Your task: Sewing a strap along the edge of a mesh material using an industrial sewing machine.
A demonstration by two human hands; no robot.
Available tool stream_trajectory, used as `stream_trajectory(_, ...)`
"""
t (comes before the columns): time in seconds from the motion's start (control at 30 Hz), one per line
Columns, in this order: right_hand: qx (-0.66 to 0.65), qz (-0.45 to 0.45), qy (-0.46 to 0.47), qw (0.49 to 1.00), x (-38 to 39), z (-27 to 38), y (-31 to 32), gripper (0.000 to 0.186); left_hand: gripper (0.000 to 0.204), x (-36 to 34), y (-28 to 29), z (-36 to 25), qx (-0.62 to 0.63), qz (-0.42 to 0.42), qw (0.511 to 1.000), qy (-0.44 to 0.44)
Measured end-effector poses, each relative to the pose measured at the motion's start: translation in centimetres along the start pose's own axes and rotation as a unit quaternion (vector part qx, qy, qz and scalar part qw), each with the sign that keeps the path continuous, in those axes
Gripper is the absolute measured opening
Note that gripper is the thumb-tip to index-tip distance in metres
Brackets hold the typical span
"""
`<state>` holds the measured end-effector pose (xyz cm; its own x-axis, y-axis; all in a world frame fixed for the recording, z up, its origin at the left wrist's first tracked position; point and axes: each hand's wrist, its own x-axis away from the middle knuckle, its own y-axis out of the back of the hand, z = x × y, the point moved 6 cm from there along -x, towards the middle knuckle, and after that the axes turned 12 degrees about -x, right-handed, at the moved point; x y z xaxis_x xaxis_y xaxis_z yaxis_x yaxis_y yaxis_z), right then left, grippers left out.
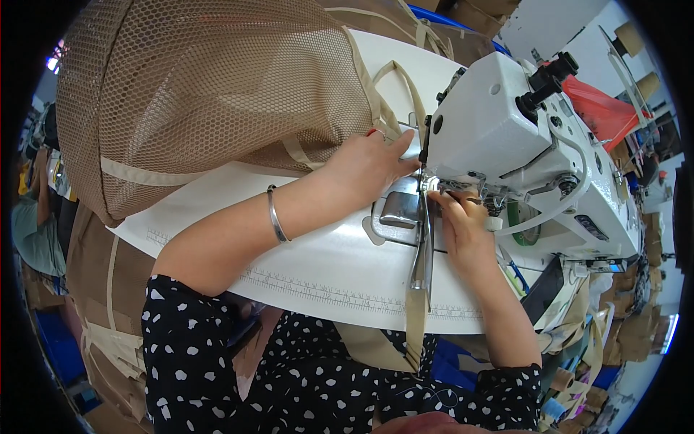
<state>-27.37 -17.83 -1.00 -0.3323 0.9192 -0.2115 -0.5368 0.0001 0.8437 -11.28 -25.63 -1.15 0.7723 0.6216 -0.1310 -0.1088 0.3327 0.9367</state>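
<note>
My left hand (369, 163), with a silver bangle on its wrist, grips the beige-trimmed edge of the brown mesh fabric (210, 87) beside the white sewing machine (484, 108). Its thumb reaches the metal plate by the needle area. My right hand (463, 228) is curled at the presser foot, fingers closed on something dark I cannot make out. Between my hands, a metal binder guide (423, 257) runs toward the front edge, with a beige tape (415, 325) hanging from it. The needle itself is hidden.
The white table (311, 267) has a printed ruler along its front. At the right lie a dark flat object (541, 293) and tape scraps (582, 333). A red bag (600, 108) is behind the machine. Another person (40, 224) is at far left; cardboard boxes (636, 336) stand at far right.
</note>
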Motion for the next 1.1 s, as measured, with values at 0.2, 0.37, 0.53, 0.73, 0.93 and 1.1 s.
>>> stream_trajectory(0.2,-0.004,-0.004,0.003,1.0,-0.02,0.11,0.05,0.035,0.04,-0.03,0.1,-0.03,-0.012,-0.011,1.0,0.014)
stream_trajectory(0.37,0.002,-0.001,0.006,1.0,-0.03,0.21,0.12,0.036,0.039,0.01,0.15,0.05,0.003,-0.017,1.0,0.01)
stream_trajectory(0.53,0.009,0.0,0.001,1.0,0.03,0.17,0.18,0.036,0.039,-0.06,0.12,-0.08,-0.01,-0.024,1.0,0.015)
stream_trajectory(0.73,0.004,0.001,0.001,1.0,0.01,0.05,0.11,0.035,0.041,-0.07,-0.26,-0.08,-0.019,-0.03,0.999,0.009)
stream_trajectory(0.93,0.005,-0.006,0.013,1.0,0.18,-0.19,-0.07,0.035,0.04,0.0,-0.06,-0.1,-0.02,-0.029,0.999,0.01)
stream_trajectory(1.1,-0.018,0.002,-0.016,1.0,0.21,-0.12,0.02,0.036,0.039,0.09,0.22,-0.02,-0.005,-0.019,1.0,0.011)
